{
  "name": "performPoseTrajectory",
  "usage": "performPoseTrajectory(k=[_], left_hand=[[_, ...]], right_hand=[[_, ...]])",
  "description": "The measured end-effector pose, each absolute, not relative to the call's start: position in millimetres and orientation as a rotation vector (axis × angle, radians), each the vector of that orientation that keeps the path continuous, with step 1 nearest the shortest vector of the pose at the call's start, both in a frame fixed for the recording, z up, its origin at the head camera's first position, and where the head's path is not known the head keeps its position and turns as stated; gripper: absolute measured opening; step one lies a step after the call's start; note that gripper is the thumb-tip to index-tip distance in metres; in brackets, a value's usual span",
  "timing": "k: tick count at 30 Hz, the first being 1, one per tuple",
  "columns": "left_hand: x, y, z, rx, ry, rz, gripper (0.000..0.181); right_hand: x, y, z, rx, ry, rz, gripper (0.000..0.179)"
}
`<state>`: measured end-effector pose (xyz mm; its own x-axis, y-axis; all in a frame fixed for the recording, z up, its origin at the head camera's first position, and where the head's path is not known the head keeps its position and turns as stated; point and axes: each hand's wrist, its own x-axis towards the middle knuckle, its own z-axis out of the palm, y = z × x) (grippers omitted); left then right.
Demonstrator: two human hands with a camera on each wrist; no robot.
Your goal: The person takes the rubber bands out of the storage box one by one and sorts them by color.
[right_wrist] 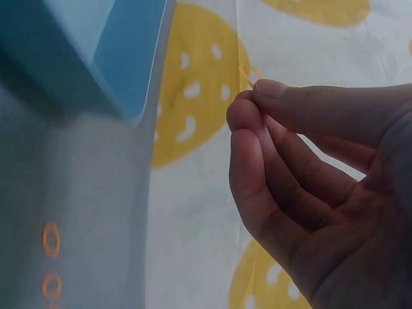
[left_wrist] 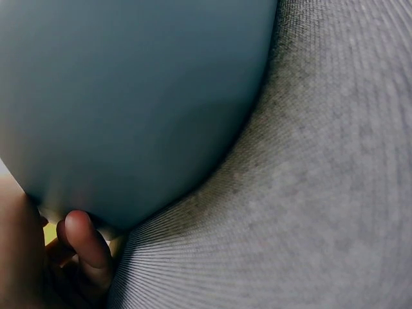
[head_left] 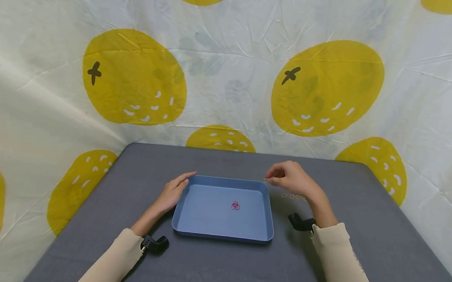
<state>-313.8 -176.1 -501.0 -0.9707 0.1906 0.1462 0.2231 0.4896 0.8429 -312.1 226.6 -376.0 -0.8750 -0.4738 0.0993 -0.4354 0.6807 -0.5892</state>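
Observation:
A shallow blue tray (head_left: 211,224) sits on the table, with a few small red rubber bands (head_left: 235,206) overlapping on its floor. My left hand (head_left: 172,194) rests against the tray's left side, its fingers extended toward the back left corner. In the left wrist view, fingertips (left_wrist: 87,238) touch the outside of the tray wall. Raised beside the tray's back right corner, my right hand (head_left: 290,176) pinches a small orange-yellow rubber band (right_wrist: 248,75) between thumb and forefinger. Several similar rubber bands (head_left: 292,196) lie in a row to the right of the tray, partly hidden by the right wrist.
A dark grey cloth covers the table (head_left: 220,267). Behind its back edge hangs a white curtain (head_left: 228,95) printed with yellow fruit. Black camera mounts (head_left: 155,244) are strapped to both wrists, below beige sleeves.

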Motion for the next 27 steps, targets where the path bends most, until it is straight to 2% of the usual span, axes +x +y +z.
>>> performPoseTrajectory(k=[11,27], left_hand=[[-312,-177,-499,-0.385,-2.69,-1.531,0.041],[-312,-176,-498,-0.369,-2.708,-1.518,0.041]], right_hand=[[-310,276,-377,-0.668,2.876,-0.954,0.01],[-311,317,-402,-0.579,2.874,-0.961,0.012]])
